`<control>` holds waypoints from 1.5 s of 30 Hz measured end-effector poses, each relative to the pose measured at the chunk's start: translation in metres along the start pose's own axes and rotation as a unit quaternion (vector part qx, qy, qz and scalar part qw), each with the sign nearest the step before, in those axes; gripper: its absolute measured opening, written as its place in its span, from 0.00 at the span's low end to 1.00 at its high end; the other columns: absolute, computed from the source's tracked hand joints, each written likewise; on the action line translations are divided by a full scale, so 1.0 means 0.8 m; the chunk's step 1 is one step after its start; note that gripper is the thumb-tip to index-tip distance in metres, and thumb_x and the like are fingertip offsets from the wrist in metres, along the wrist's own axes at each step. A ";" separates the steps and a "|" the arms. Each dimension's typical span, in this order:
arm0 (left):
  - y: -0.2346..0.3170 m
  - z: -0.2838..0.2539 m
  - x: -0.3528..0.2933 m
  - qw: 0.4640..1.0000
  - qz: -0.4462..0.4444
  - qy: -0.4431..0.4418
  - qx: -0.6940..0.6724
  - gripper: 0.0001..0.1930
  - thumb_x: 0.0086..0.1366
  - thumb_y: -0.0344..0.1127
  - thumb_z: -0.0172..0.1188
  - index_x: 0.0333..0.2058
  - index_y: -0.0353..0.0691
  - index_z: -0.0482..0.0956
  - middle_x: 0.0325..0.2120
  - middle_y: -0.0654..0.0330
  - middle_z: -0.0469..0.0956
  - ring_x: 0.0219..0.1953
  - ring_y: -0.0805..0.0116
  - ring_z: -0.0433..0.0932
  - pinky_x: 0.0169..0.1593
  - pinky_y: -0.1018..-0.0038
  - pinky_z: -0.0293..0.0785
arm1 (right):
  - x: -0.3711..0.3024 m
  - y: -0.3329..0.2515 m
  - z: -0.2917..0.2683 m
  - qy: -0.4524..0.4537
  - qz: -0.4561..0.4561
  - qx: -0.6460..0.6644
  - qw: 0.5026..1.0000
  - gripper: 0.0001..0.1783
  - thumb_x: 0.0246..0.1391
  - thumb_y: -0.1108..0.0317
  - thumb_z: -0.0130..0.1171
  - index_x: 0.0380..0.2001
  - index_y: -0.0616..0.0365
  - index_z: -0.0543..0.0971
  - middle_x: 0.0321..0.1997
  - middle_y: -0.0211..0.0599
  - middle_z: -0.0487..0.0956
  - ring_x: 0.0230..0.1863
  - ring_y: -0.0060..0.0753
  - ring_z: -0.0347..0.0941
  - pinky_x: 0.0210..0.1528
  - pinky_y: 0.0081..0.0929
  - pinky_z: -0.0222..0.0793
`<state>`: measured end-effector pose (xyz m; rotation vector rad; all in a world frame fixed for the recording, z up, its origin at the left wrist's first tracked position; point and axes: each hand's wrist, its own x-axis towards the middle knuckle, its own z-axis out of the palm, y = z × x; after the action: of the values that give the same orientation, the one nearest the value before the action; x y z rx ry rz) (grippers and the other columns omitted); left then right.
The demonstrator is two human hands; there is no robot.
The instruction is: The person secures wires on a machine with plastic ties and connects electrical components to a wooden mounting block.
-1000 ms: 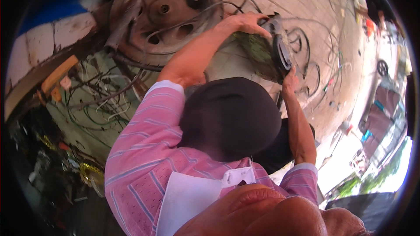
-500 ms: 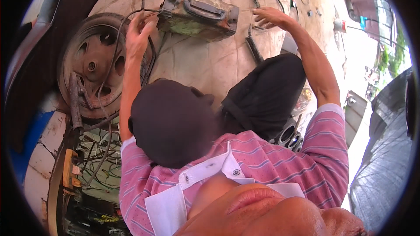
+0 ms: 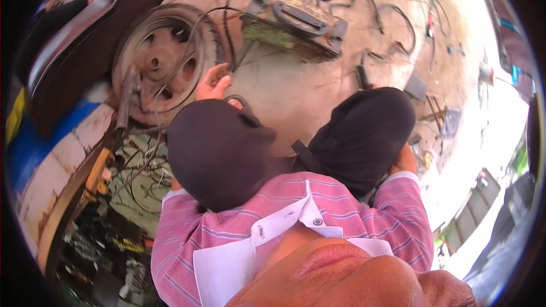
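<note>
My left hand (image 3: 213, 83) rests just beyond my left knee, fingers loosely apart with nothing visible in them. Part of it is hidden by the knee. My right forearm is bent back beside my right knee, where only a patch of skin by the wrist (image 3: 404, 160) shows; its fingers are hidden. On the floor ahead sits a grimy box-shaped machine (image 3: 324, 47) with a black top handle (image 3: 300, 19) and thick cables, resembling a small welder. Neither hand touches it. A black rod-like grip (image 3: 363, 76) lies beyond my right knee.
A rusty wheel with a tyre (image 3: 165, 59) lies at the left, a cable across it. Tangled wires (image 3: 142, 173) and parts fill the lower left. Dark cables (image 3: 375, 14) loop behind the machine. A grey flat piece (image 3: 416, 86) and metal bits lie right of my knee.
Both hands have drawn back from beside the machine: the left toward my left knee, the right down behind my right knee. The view has shifted, so the machine appears farther right.
</note>
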<state>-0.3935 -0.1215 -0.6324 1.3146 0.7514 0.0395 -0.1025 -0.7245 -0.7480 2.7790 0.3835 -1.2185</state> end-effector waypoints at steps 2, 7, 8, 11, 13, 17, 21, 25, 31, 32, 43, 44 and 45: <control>0.017 0.011 -0.004 0.998 -0.020 -0.015 0.051 0.21 0.69 0.28 0.62 0.60 0.32 0.74 0.44 0.62 0.80 0.43 0.75 0.77 0.48 0.76 0.73 | 0.004 0.000 0.006 0.003 0.003 0.001 1.000 0.28 0.59 0.49 0.63 0.51 0.63 0.81 0.45 0.43 0.85 0.43 0.36 0.81 0.47 0.34 0.77; 0.016 0.025 -0.005 0.998 -0.044 -0.035 0.039 0.22 0.70 0.30 0.61 0.61 0.31 0.73 0.44 0.61 0.79 0.44 0.75 0.76 0.50 0.76 0.73 | 0.003 0.016 -0.002 0.026 -0.004 0.028 0.999 0.28 0.58 0.50 0.64 0.50 0.65 0.82 0.44 0.44 0.85 0.42 0.37 0.81 0.47 0.34 0.77; 0.019 0.025 -0.008 0.995 -0.067 -0.049 0.063 0.23 0.71 0.32 0.60 0.61 0.31 0.72 0.46 0.59 0.80 0.46 0.72 0.77 0.52 0.75 0.73 | 0.001 0.020 -0.002 0.034 -0.005 0.042 0.999 0.28 0.58 0.50 0.65 0.49 0.65 0.82 0.43 0.44 0.85 0.41 0.37 0.81 0.47 0.34 0.77; 0.020 0.027 -0.005 0.994 -0.054 -0.064 0.065 0.24 0.71 0.31 0.60 0.62 0.29 0.71 0.45 0.60 0.79 0.46 0.73 0.77 0.53 0.74 0.73 | -0.013 0.051 -0.009 0.071 -0.006 0.129 0.989 0.28 0.58 0.51 0.65 0.49 0.66 0.82 0.42 0.45 0.86 0.40 0.38 0.81 0.47 0.34 0.77; 0.028 0.031 0.005 0.993 -0.050 -0.082 0.069 0.24 0.70 0.31 0.61 0.62 0.29 0.71 0.44 0.60 0.79 0.47 0.72 0.76 0.53 0.74 0.72 | -0.038 0.106 -0.015 0.127 -0.024 0.249 0.960 0.28 0.57 0.51 0.66 0.48 0.66 0.82 0.42 0.45 0.86 0.39 0.38 0.81 0.47 0.34 0.77; -0.001 0.008 0.003 0.998 -0.035 -0.017 0.046 0.23 0.69 0.32 0.65 0.60 0.31 0.75 0.45 0.59 0.82 0.44 0.73 0.79 0.48 0.75 0.75 | -0.066 0.078 -0.133 0.163 0.066 0.481 0.859 0.18 0.62 0.61 0.60 0.50 0.62 0.82 0.37 0.33 0.82 0.33 0.26 0.76 0.36 0.26 0.73; -0.019 0.024 0.025 0.997 -0.022 -0.059 0.041 0.22 0.69 0.32 0.64 0.59 0.31 0.75 0.45 0.57 0.82 0.43 0.72 0.79 0.48 0.73 0.76 | -0.082 0.056 -0.169 0.127 0.033 0.440 0.889 0.19 0.62 0.64 0.60 0.53 0.59 0.82 0.39 0.31 0.81 0.31 0.20 0.74 0.33 0.22 0.73; -0.026 0.023 0.024 0.996 -0.013 -0.083 0.019 0.21 0.70 0.33 0.63 0.58 0.30 0.75 0.41 0.59 0.80 0.42 0.72 0.78 0.49 0.74 0.75 | -0.065 0.003 -0.165 0.104 0.071 0.358 0.925 0.24 0.57 0.61 0.63 0.55 0.61 0.81 0.39 0.40 0.85 0.34 0.29 0.82 0.34 0.28 0.77; -0.017 -0.012 0.008 0.990 -0.037 -0.069 0.116 0.19 0.74 0.34 0.59 0.60 0.34 0.74 0.44 0.57 0.82 0.41 0.71 0.81 0.48 0.73 0.77 | -0.056 0.020 -0.108 0.095 0.080 0.289 0.949 0.27 0.52 0.56 0.65 0.51 0.64 0.83 0.40 0.48 0.86 0.37 0.35 0.84 0.43 0.32 0.79; -0.013 -0.017 0.004 0.992 -0.043 -0.044 0.112 0.19 0.74 0.34 0.59 0.59 0.35 0.75 0.43 0.57 0.82 0.40 0.71 0.81 0.48 0.74 0.77 | -0.050 0.019 -0.103 0.093 0.082 0.283 0.951 0.27 0.52 0.56 0.65 0.50 0.64 0.83 0.41 0.49 0.87 0.38 0.38 0.84 0.46 0.33 0.79; -0.032 0.014 -0.042 0.980 -0.176 -0.046 0.082 0.19 0.72 0.30 0.58 0.59 0.31 0.72 0.36 0.55 0.82 0.32 0.72 0.80 0.37 0.76 0.76 | 0.053 -0.051 -0.081 0.152 0.125 0.238 0.951 0.32 0.55 0.48 0.65 0.49 0.69 0.82 0.50 0.59 0.83 0.55 0.54 0.80 0.57 0.41 0.74; -0.035 0.017 -0.042 0.980 -0.178 -0.041 0.086 0.19 0.72 0.30 0.58 0.59 0.31 0.72 0.36 0.55 0.82 0.32 0.72 0.80 0.37 0.76 0.76 | 0.062 -0.056 -0.082 0.130 0.159 0.224 0.953 0.31 0.54 0.48 0.66 0.47 0.69 0.82 0.50 0.60 0.83 0.54 0.55 0.80 0.55 0.43 0.75; -0.039 0.019 -0.044 0.982 -0.168 -0.042 0.071 0.19 0.72 0.29 0.59 0.59 0.30 0.71 0.35 0.55 0.82 0.32 0.73 0.80 0.36 0.76 0.76 | 0.068 -0.060 -0.081 0.154 0.173 0.224 0.947 0.31 0.53 0.48 0.67 0.45 0.70 0.81 0.50 0.62 0.82 0.53 0.58 0.80 0.53 0.48 0.75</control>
<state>-0.4243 -0.1590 -0.6425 1.2986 0.9076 -0.3449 -0.0336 -0.6564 -0.7424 3.2290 -0.4103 -0.8741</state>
